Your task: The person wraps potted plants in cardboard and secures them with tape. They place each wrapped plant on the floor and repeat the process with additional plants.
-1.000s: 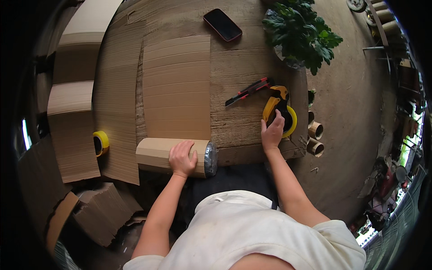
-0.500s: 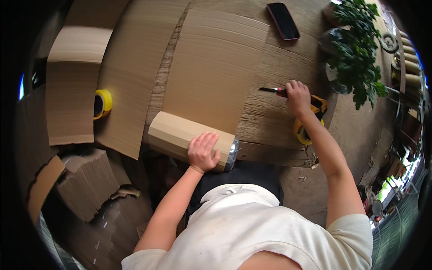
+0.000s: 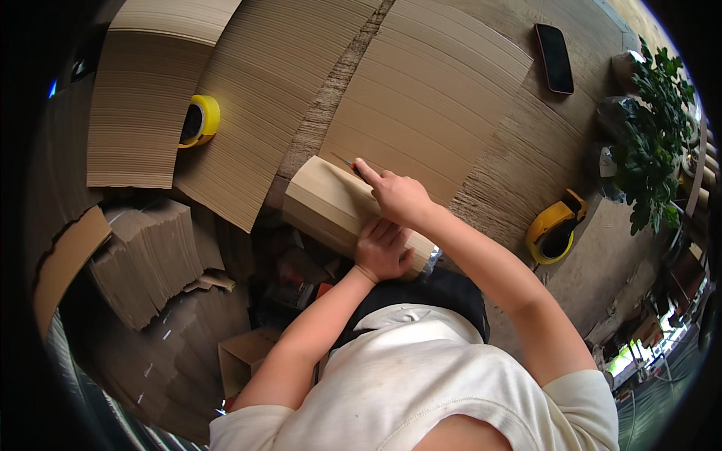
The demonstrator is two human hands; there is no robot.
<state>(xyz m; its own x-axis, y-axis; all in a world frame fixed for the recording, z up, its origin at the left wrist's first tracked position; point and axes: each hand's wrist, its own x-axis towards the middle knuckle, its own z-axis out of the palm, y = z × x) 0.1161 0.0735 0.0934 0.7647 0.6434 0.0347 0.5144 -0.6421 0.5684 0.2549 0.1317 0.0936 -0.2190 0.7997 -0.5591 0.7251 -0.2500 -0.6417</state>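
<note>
A wrapped cardboard roll (image 3: 320,197) lies along the near edge of the table, with clear plastic or tape at its right end. My left hand (image 3: 383,249) presses on its near side, fingers laid out and thumb apart. In my right hand (image 3: 400,197) is a red and black utility knife (image 3: 356,167), my index finger stretched along it. Its blade points left, over the line where the roll meets a flat cardboard sheet (image 3: 429,98). Whether the blade touches the cardboard I cannot tell. My right hand hides part of the roll.
A yellow tape dispenser (image 3: 555,229) sits at the table's right edge. A phone (image 3: 554,59) lies farther back, near potted plants (image 3: 650,135). Left are more cardboard sheets (image 3: 263,98), a yellow tape roll (image 3: 210,120) and, lower down, stacked cardboard (image 3: 150,255).
My right hand has brought the knife leftward from beside the tape dispenser to the roll. My left hand stays on the roll. The whole view has shifted and turned.
</note>
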